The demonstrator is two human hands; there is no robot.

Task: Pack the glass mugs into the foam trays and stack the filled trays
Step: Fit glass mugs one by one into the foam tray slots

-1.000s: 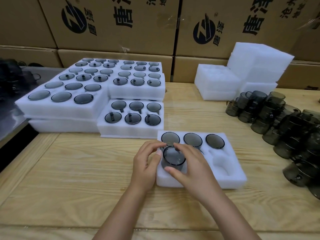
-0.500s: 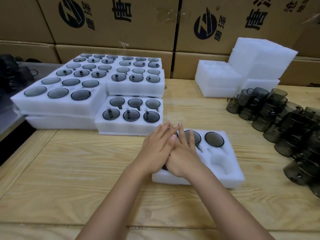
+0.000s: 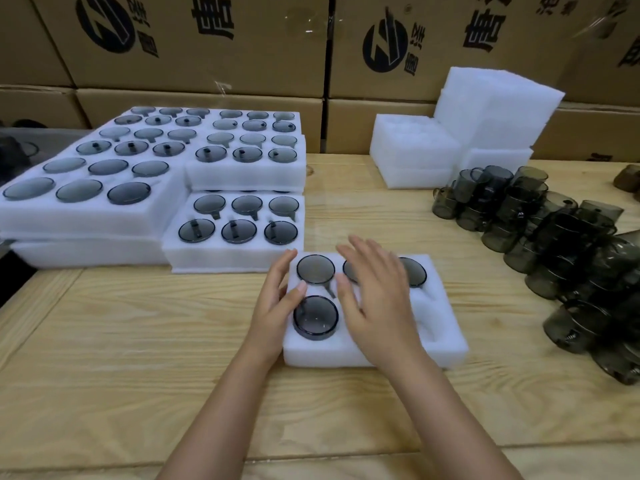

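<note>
Head view looks down on our two hands at a white foam tray (image 3: 446, 327) lying on the wooden table (image 3: 138, 341). Our left hand (image 3: 277, 306) lies with straight, relaxed fingers along the tray's left edge, thumb just beside the smoky glass mug (image 3: 316, 317) seated in the front-left pocket; it grips nothing. Our right hand (image 3: 377, 299) hovers flat and spread over the tray's middle, empty too, hiding part of the back row, where three more mugs sit. The front-right pocket (image 3: 429, 317) is bare; the front-middle one is hidden under our palm. Well to the right lie heaped loose mugs (image 3: 554, 237), with filled trays (image 3: 235, 258) stacked to the left and empty trays (image 3: 412, 150) at the back. We judge the mugs rigid, smooth and breakable, likely to chip if knocked together, so we would lift one by wrapping fingers round its wall, turning the handle toward the pocket's slot. The foam looks soft and light, and may slide unless steadied.
</note>
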